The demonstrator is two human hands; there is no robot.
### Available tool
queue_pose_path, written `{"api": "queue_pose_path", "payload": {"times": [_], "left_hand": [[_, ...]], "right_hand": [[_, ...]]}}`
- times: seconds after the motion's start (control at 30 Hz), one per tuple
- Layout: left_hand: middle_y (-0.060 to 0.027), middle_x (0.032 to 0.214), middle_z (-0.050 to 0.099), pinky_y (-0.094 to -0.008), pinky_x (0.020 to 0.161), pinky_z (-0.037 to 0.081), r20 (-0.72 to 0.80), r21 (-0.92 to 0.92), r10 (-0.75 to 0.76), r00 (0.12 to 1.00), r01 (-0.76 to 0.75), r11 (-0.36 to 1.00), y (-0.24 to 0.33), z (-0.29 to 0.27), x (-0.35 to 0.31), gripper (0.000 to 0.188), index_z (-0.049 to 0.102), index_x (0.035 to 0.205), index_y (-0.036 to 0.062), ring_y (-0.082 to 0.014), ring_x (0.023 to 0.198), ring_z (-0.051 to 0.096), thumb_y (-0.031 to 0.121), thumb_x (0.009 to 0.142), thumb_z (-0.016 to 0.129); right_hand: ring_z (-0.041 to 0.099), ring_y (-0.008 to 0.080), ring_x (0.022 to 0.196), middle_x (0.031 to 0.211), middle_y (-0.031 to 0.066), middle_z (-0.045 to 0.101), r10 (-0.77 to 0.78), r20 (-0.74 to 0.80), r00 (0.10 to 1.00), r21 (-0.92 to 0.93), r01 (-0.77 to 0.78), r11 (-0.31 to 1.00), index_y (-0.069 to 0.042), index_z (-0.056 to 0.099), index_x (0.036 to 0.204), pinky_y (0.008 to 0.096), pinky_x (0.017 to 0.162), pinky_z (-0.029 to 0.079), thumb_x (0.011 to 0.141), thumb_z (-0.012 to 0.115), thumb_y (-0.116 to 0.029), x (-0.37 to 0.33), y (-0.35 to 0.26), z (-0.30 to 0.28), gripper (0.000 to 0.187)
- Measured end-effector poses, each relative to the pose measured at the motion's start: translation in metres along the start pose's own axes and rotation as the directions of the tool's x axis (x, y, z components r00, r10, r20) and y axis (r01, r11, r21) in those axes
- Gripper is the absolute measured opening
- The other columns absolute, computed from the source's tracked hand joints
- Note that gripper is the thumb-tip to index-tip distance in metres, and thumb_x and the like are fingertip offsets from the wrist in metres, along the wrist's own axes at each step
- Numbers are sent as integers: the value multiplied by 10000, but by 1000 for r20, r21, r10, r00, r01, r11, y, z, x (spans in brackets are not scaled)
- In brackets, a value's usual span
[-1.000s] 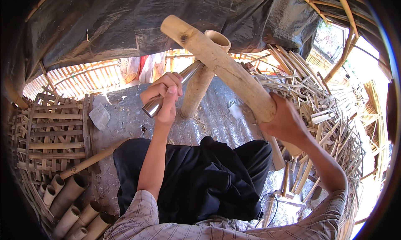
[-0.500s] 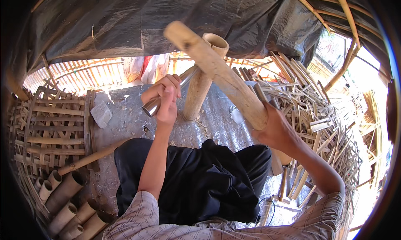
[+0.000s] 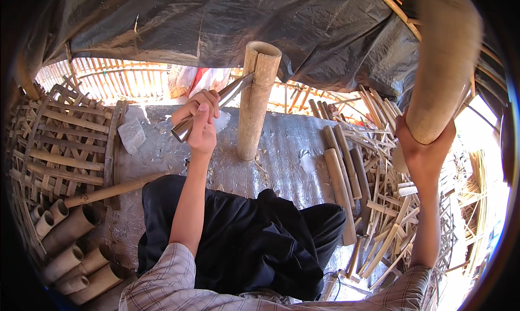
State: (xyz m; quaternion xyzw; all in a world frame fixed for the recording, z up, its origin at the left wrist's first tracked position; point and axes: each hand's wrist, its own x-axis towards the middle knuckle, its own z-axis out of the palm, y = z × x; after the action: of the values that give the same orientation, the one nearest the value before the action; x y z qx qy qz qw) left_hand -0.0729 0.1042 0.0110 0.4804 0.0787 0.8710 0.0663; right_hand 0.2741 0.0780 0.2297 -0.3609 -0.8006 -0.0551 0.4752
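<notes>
An upright bamboo tube (image 3: 257, 108) stands on the silvery floor sheet in front of me, its open end upward. My left hand (image 3: 200, 118) is closed round the tubular metal handle of a knife (image 3: 234, 90). The blade slants up to the right and meets the tube's side below its rim, where a dark line runs down the wall. How deep it sits I cannot tell. At the right my right hand (image 3: 430, 154) grips the lower end of a thick wooden club (image 3: 447, 62), raised high and apart from the tube. The club's top is blurred and cut off by the picture's edge.
Cut bamboo lengths (image 3: 342, 175) lie right of my knees, beside a heap of split strips (image 3: 387, 213). At the left are a woven bamboo basket (image 3: 70, 143) and several tubes (image 3: 73, 229). A pale block (image 3: 131, 136) lies nearby. Black sheeting (image 3: 179, 29) hangs behind.
My right hand has swung the club up and to the right, away from the tube. The left hand, still holding the knife, has shifted slightly left in view.
</notes>
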Motion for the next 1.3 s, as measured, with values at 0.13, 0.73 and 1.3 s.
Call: {"api": "queue_pose_path", "payload": {"times": [0.13,0.73,1.3], "left_hand": [[-69,635,442,-414,793,426,15,-29,-4,1000,4,1000,-4,18,-7,377,359,622,67,-193,631,454,40,940,560],[-75,647,507,-382,642,411,149,-144,18,989,4,990,-7,47,-21,434,368,624,50,-193,598,493,41,975,624],[-64,603,416,-406,735,426,80,-127,-16,997,26,992,-19,33,-24,400,362,614,61,-204,605,452,62,957,567]], "right_hand": [[694,262,954,1040,167,703,323,406,855,-50,-332,942,58,611,1192,370,838,572,756,837,-110,-45,16,33,519],[712,276,980,1040,206,716,376,184,908,83,-396,915,84,571,1286,417,883,562,710,803,-34,-41,19,-1,632],[711,226,866,970,141,731,200,197,960,6,-205,979,41,631,1172,371,817,575,706,832,-55,-49,-4,3,517]]}}
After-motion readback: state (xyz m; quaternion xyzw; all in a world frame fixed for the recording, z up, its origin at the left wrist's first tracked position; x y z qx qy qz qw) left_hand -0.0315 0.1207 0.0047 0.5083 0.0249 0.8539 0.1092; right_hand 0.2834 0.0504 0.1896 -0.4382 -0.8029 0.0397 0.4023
